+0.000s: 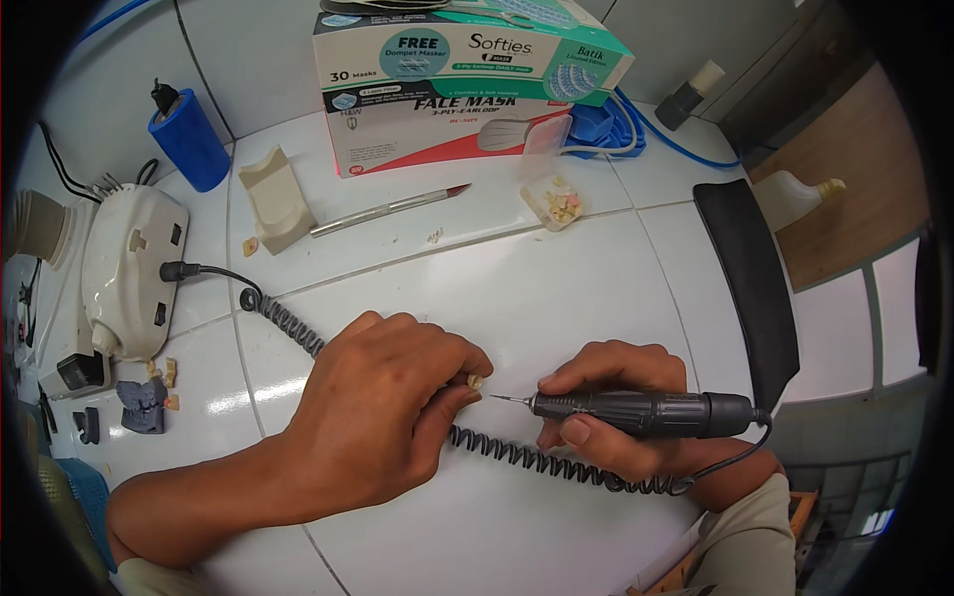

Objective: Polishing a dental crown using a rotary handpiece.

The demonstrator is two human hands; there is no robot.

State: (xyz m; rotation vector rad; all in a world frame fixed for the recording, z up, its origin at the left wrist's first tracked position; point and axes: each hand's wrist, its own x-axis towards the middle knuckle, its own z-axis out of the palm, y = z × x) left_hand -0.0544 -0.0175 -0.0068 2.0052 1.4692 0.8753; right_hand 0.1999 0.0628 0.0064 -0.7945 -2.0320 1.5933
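Near the centre, my left hand point(383, 417) pinches a small cream tooth-like piece point(475, 381) between thumb and forefinger. My right hand point(616, 447) grips a black rotary handpiece point(641, 414) from the right, and its thin metal bur point(507, 397) points left at the small piece, a short gap away. The handpiece's coiled black cord point(517, 447) runs beneath my hands to a white control unit point(134, 273) at the left. Both hands are low over the white tiled worktop point(447, 288).
Behind stand mask boxes point(427, 139), a blue cylinder point(194, 139), a beige holder point(270, 199), a metal knife point(383, 213) and a small container of pieces point(552, 209). A black pad point(747, 288) borders the right side. Grey moulded pieces point(141, 405) lie at the left.
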